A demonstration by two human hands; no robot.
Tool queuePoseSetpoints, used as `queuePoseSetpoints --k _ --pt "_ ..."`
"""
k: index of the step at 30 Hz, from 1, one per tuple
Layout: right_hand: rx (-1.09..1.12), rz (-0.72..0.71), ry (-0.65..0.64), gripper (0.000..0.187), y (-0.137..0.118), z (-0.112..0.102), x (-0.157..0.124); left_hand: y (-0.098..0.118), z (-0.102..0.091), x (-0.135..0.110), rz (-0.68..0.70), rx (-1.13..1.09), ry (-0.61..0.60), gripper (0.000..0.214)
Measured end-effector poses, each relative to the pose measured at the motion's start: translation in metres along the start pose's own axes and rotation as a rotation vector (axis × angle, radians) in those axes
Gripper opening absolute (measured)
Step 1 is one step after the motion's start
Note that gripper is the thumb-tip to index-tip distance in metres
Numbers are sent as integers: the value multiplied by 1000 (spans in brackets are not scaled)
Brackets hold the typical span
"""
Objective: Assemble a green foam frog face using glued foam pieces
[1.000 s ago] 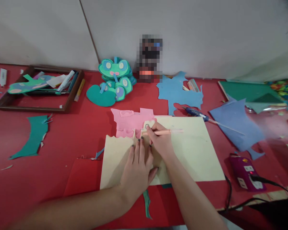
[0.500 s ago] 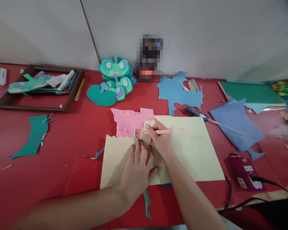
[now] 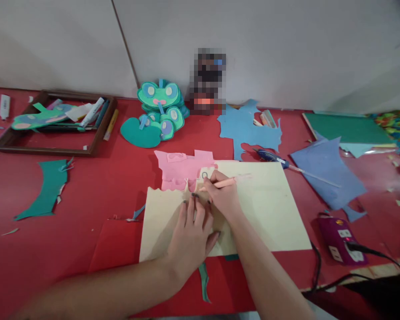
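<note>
Peach pen in my right hand
I grip it, tip by the cream sheet's jagged upper edge (pink scrap just beyond); my left hand, grasping nothing, rests on the sheet, fingers loosely bent.

Even, rather dim light casts a soft shadow on the cream sheet left of the left hand. Mosaic pixels obscure the upper centre; the lower-left forearm is blurred, the right edge soft and stretched.
</note>
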State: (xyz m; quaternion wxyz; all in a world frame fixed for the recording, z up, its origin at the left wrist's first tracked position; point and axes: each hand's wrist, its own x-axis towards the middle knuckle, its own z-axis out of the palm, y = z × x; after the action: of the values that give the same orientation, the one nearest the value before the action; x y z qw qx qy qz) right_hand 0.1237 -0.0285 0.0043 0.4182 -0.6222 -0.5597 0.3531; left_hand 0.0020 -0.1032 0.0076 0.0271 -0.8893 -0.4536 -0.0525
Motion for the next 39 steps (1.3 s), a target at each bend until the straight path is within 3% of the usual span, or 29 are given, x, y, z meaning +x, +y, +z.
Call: queuePoseSetpoints --k 6,12,17,25,39 --pt "79 13 -14 33 2 1 0 0 0 0 0 5 8 46" --pt "-36 -32 1 33 2 -1 1 0 0 -1 -5 3 2 47" --pt "93 -2 19 33 1 -2 0 -1 0 -1 -1 -9 4 47" --pt "108 9 38 34 -2 -2 1 0 0 0 -2 -25 30 46" --pt "53 -12 33 31 -1 -2 1 0 1 -1 1 -6 21 45"
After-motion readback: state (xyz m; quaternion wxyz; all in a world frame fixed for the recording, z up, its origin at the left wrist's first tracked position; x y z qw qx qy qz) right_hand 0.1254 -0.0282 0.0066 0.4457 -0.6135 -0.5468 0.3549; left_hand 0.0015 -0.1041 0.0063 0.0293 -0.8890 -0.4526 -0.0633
